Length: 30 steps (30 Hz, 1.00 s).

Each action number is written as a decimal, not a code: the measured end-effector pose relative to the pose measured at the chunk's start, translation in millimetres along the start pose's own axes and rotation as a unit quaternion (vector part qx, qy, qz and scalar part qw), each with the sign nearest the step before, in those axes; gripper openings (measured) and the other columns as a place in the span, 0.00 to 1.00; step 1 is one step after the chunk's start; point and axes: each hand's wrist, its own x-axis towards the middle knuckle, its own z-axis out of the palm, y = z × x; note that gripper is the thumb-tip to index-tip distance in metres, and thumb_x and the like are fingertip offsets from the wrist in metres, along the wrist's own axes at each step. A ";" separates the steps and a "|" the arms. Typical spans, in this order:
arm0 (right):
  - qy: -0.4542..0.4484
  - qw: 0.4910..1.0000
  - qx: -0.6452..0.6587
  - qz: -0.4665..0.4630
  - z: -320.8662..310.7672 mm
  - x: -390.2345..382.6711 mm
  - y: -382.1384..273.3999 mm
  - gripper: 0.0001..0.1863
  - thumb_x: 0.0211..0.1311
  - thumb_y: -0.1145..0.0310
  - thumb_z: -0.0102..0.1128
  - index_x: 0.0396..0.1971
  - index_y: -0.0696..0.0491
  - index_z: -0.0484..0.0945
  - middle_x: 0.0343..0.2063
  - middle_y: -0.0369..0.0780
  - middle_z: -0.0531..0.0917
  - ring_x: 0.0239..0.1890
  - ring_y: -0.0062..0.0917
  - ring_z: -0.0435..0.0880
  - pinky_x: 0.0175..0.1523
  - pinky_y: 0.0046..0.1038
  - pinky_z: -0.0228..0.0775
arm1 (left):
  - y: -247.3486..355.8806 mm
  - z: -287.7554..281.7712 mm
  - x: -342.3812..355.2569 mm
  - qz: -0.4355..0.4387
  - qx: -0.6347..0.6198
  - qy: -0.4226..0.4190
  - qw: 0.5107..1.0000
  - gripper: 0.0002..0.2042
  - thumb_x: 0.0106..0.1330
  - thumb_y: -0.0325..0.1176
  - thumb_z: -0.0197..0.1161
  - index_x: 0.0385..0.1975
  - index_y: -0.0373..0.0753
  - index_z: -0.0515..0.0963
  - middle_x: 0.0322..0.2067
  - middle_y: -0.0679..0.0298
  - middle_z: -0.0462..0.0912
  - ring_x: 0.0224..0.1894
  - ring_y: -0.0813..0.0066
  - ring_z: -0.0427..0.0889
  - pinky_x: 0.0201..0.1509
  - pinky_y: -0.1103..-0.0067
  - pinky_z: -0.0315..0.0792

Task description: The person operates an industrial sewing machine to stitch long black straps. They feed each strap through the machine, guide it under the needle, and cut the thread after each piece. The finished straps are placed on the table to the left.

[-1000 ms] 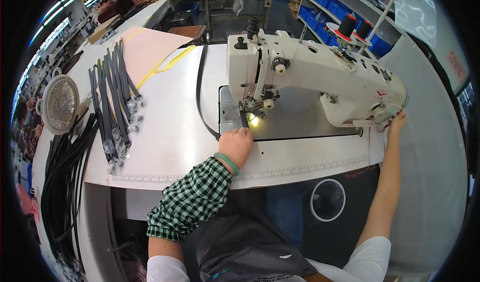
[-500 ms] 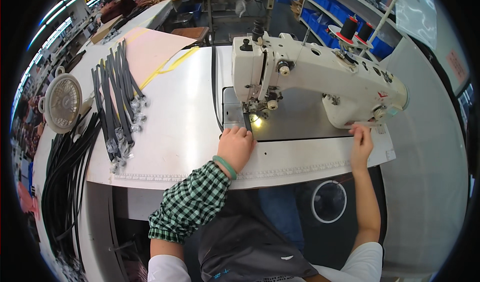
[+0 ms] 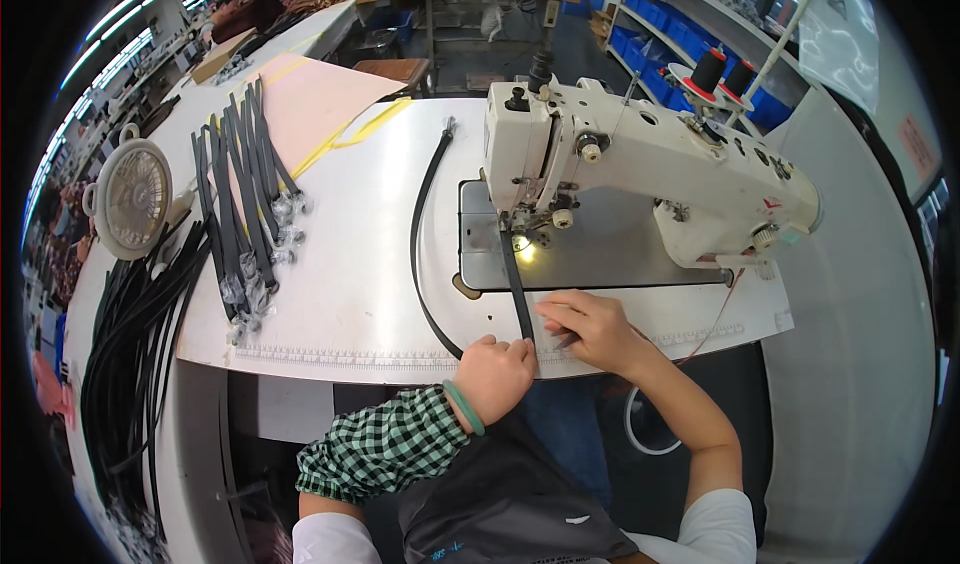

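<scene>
A narrow black strap (image 3: 516, 289) runs from under the presser foot of the white sewing machine (image 3: 620, 134) toward the table's front edge. There my left hand (image 3: 497, 377) grips it with closed fingers. Beyond that hand the strap curves back up the white table on the left, ending in a small fitting (image 3: 449, 124). Just right of the taut stretch is my right hand (image 3: 592, 332), its fingers loosely stretched toward the strap and apart, with nothing visible in them. The machine's lamp lights the metal bed (image 3: 610, 234) beside the needle area.
Several dark straps with plastic-wrapped ends (image 3: 240, 204) lie at left, near a pink sheet (image 3: 320, 104). A pale basket (image 3: 133, 199) stands above a hanging bundle of long black straps (image 3: 140, 354). Black thread spools (image 3: 708, 74) sit behind the machine. A printed ruler (image 3: 330, 356) follows the front edge.
My left hand has drawn the strap toward me, away from the presser foot. My right hand has left the machine's right end and come over beside the strap. The view has shifted slightly.
</scene>
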 end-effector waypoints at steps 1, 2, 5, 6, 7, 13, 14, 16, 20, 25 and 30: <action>-0.008 0.999 0.034 -0.007 4.2 5.7 -0.5 0.14 0.39 0.78 0.62 0.31 0.54 0.77 0.31 0.38 0.78 0.20 0.27 0.74 0.24 0.25 0.69 | 4.5 -1.0 -3.2 0.001 0.006 -0.007 1.000 0.04 0.52 0.30 0.56 0.23 0.36 0.73 0.15 0.68 0.70 0.16 0.76 0.72 0.21 0.80 0.64; -0.033 0.999 0.021 -0.024 7.0 10.7 1.3 0.14 0.39 0.76 0.62 0.31 0.53 0.77 0.34 0.36 0.78 0.22 0.27 0.74 0.25 0.25 0.70 | 8.8 -1.2 -6.8 0.005 0.004 -0.009 1.000 0.04 0.52 0.30 0.56 0.22 0.36 0.73 0.15 0.69 0.69 0.16 0.77 0.72 0.21 0.80 0.64; -0.089 0.994 -0.010 -0.063 16.1 16.3 12.8 0.14 0.39 0.73 0.63 0.31 0.51 0.78 0.38 0.33 0.77 0.27 0.25 0.73 0.27 0.24 0.70 | 22.7 -7.6 -17.7 0.017 -0.037 -0.026 0.999 0.04 0.52 0.30 0.57 0.22 0.36 0.73 0.15 0.69 0.69 0.17 0.77 0.72 0.21 0.80 0.65; -0.097 0.993 -0.018 -0.067 18.3 15.8 17.3 0.13 0.39 0.72 0.63 0.31 0.51 0.78 0.38 0.32 0.77 0.28 0.25 0.72 0.28 0.23 0.70 | 27.2 -8.0 -21.7 0.031 -0.049 -0.027 0.998 0.05 0.51 0.30 0.58 0.23 0.35 0.74 0.14 0.70 0.67 0.16 0.78 0.71 0.20 0.81 0.63; -0.105 0.992 -0.027 -0.070 19.7 15.0 20.3 0.13 0.39 0.71 0.63 0.31 0.50 0.78 0.38 0.31 0.77 0.29 0.24 0.72 0.28 0.23 0.70 | 31.2 -10.6 -25.8 0.050 -0.045 -0.026 0.997 0.06 0.51 0.30 0.58 0.24 0.34 0.74 0.14 0.70 0.67 0.16 0.79 0.70 0.20 0.81 0.62; -0.072 0.994 -0.008 -0.086 24.7 11.6 23.7 0.12 0.40 0.71 0.63 0.29 0.50 0.78 0.37 0.31 0.77 0.27 0.24 0.71 0.27 0.23 0.69 | 56.7 -9.9 -64.1 0.104 -0.090 -0.034 0.990 0.07 0.49 0.28 0.59 0.26 0.32 0.75 0.12 0.71 0.64 0.14 0.81 0.67 0.18 0.82 0.59; -0.073 0.993 -0.006 -0.087 24.6 9.9 24.3 0.11 0.40 0.71 0.63 0.29 0.50 0.78 0.37 0.31 0.77 0.27 0.24 0.71 0.27 0.23 0.69 | 61.4 -5.9 -72.1 0.098 -0.086 -0.059 0.990 0.10 0.49 0.27 0.58 0.30 0.31 0.75 0.14 0.70 0.65 0.15 0.80 0.69 0.19 0.83 0.61; -0.077 0.993 -0.003 -0.093 24.8 8.4 24.9 0.10 0.40 0.71 0.63 0.28 0.50 0.77 0.36 0.30 0.77 0.27 0.24 0.71 0.27 0.23 0.69 | 63.6 10.1 -86.3 0.094 -0.081 -0.091 0.988 0.13 0.48 0.27 0.56 0.34 0.30 0.74 0.15 0.69 0.66 0.17 0.79 0.70 0.20 0.83 0.63; -0.094 0.989 -0.002 -0.118 19.7 7.8 24.0 0.10 0.36 0.72 0.62 0.24 0.49 0.75 0.34 0.30 0.76 0.29 0.23 0.73 0.28 0.23 0.70 | 56.5 48.4 -104.9 0.016 -0.091 -0.142 0.986 0.17 0.47 0.29 0.53 0.39 0.29 0.72 0.20 0.66 0.71 0.21 0.75 0.73 0.26 0.81 0.69; -0.120 0.983 0.025 -0.138 22.7 10.4 23.8 0.11 0.35 0.73 0.62 0.24 0.48 0.73 0.32 0.30 0.75 0.28 0.23 0.73 0.26 0.22 0.69 | 30.3 8.7 -90.9 0.010 -0.199 -0.312 0.929 0.15 0.53 0.40 0.57 0.35 0.36 0.76 0.23 0.63 0.76 0.26 0.71 0.78 0.26 0.78 0.71; -0.122 0.984 -0.014 -0.128 18.2 10.7 23.6 0.11 0.36 0.74 0.61 0.25 0.49 0.74 0.30 0.32 0.76 0.27 0.24 0.74 0.25 0.25 0.67 | -104.8 -30.2 19.3 -0.170 -0.253 -0.102 0.947 0.03 0.51 0.26 0.59 0.24 0.36 0.79 0.20 0.59 0.77 0.20 0.69 0.77 0.27 0.79 0.71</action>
